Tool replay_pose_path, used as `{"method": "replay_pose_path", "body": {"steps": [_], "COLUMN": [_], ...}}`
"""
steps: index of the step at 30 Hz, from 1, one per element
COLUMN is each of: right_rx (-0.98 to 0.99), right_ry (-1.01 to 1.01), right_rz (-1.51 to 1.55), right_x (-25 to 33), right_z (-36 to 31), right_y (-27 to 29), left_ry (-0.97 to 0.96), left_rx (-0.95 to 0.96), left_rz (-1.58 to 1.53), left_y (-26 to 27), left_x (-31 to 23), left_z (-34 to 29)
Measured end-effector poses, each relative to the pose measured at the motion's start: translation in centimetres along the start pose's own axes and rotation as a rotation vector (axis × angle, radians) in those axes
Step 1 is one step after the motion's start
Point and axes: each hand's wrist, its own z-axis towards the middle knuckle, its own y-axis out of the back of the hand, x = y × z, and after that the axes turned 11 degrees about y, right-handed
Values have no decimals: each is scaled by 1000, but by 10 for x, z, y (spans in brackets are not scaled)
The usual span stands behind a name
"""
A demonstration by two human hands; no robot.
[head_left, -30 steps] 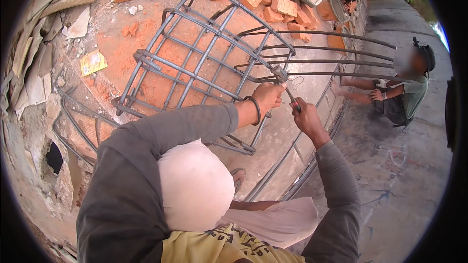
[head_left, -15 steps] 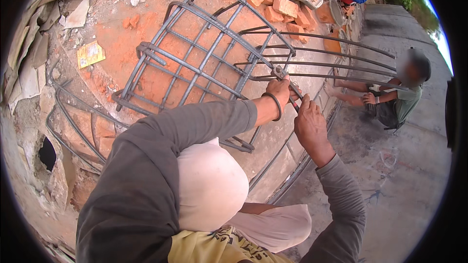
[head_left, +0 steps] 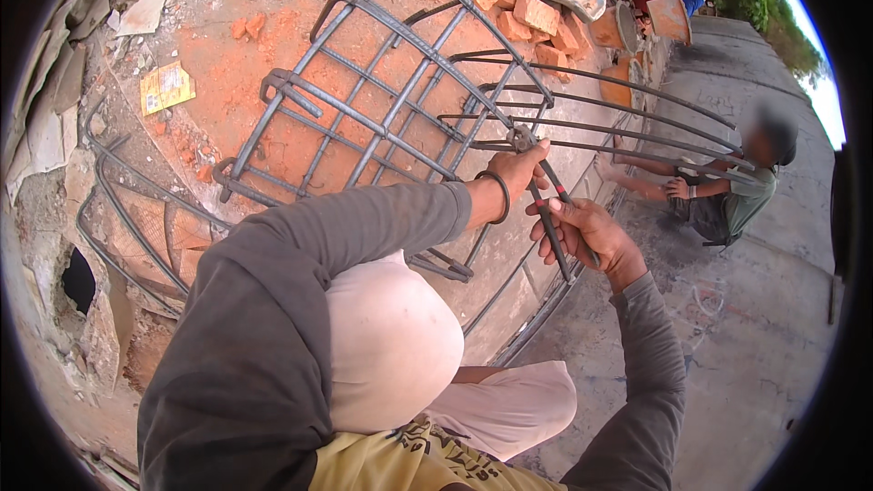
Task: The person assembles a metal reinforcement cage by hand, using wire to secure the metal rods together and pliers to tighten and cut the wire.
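A pair of dark pincers (head_left: 556,184) with red bands on its handles has its jaws at a bar crossing on the right end of a steel rebar cage (head_left: 386,135). Its two handles stand spread apart. My right hand (head_left: 596,235) holds them, fingers partly curled round and between them. Right beside the pincers' head, my left hand (head_left: 512,177) is closed against the cage bars; what its fingers pinch is hidden. Several long rebars (head_left: 637,132) run from the cage toward the right.
A seated person (head_left: 741,186) is at the far ends of the long bars. Broken bricks (head_left: 536,14) lie beyond the cage, near buckets (head_left: 668,16) and another person. Bent bars (head_left: 136,218) and a yellow packet (head_left: 167,88) lie at left. A concrete strip (head_left: 718,327) stretches along the right.
The pincers' handles have opened apart; they were close together in my right hand's grip. My right hand has turned and its fingers have loosened. My left hand stays by the pincers' head.
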Motion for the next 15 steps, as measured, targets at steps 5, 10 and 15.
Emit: {"method": "replay_pose_path", "body": {"steps": [5,10,15], "right_rx": [-327,-522,-379], "right_ry": [366,359,122], "right_rz": [-1721,-1960,-2040], "right_x": [-3,-27,-22], "right_z": [-8,14,14], "right_y": [-51,-12,-29], "left_ry": [39,-7,18], "left_rx": [37,100,100], "left_rz": [-187,-67,6], "left_y": [-5,-4,3], "left_x": [-4,-2,-2], "left_z": [-6,8,8]}}
